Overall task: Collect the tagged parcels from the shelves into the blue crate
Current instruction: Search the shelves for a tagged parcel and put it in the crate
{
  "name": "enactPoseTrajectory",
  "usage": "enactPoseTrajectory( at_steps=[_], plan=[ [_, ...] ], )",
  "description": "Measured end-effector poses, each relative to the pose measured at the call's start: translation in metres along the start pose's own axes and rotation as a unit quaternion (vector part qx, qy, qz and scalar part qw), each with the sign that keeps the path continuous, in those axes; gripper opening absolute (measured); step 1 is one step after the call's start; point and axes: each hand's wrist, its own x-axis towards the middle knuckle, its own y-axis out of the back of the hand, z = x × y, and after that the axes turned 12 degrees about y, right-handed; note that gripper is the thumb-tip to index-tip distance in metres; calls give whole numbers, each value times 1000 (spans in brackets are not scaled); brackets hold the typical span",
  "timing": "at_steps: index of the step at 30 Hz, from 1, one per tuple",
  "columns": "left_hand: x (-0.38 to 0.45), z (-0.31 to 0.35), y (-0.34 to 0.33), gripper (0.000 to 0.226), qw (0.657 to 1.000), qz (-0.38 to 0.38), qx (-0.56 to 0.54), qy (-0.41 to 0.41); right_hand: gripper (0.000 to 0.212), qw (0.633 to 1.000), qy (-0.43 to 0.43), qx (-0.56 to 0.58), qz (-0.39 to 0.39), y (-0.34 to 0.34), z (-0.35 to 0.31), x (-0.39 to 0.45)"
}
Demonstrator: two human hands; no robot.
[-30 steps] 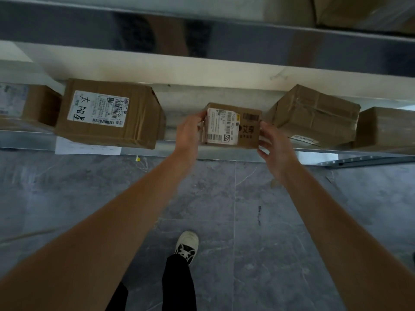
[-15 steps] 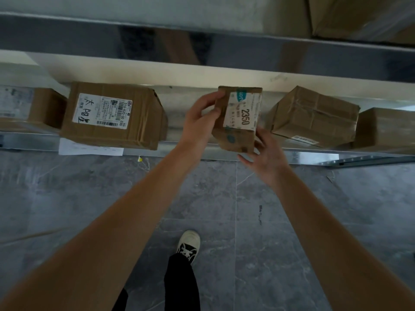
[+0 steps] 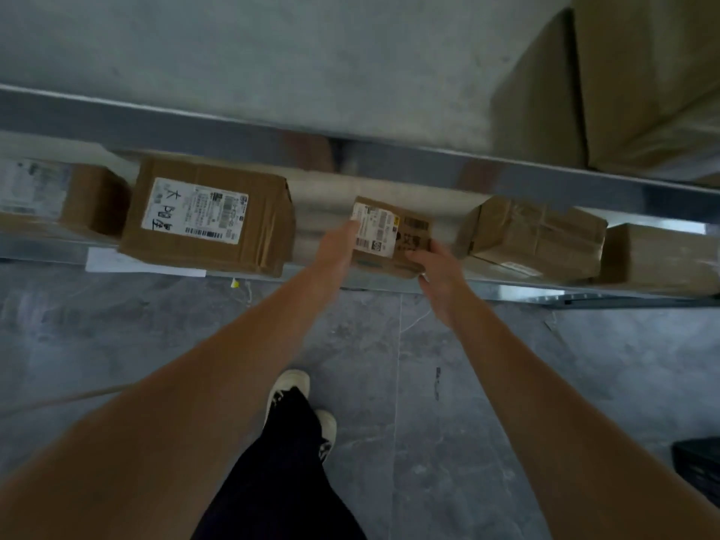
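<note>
Head view: a metal shelf (image 3: 117,249) above grey floor tiles (image 3: 448,442) is lined with cardboard boxes. A small labelled parcel (image 3: 389,237) is gripped at the shelf edge between the left hand (image 3: 337,249) and right hand (image 3: 438,267).

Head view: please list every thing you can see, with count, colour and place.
small parcel: 1, brown, white label, held at shelf edge
large parcel: 1, brown, handwritten label, left of it
other parcels: 3, brown, lower shelf, ends and right
upper boxes: 2, brown, top right
shelf rail: 1, grey metal
floor: grey tiles
dark object: 1, bottom right, unclear
left hand: grips small parcel
right hand: grips small parcel
shoes: 2, white
</note>
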Motion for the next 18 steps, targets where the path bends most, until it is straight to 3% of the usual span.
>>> enactPoseTrajectory(
  at_steps=[7, 13, 18],
  plan=[
    [26, -7, 20, 36, 999, -42, 4, 3, 30, 999, -6, 1, -32, -19, 1, 23],
    [17, -1, 28, 40, 999, -48, 3, -15, 42, 992, 5, -74, -103, -25, -9, 24],
    [-2, 2, -4, 52, 985, 115, -19, -126, 75, 989, 7, -119, -83, 2, -18, 25]
  ],
)
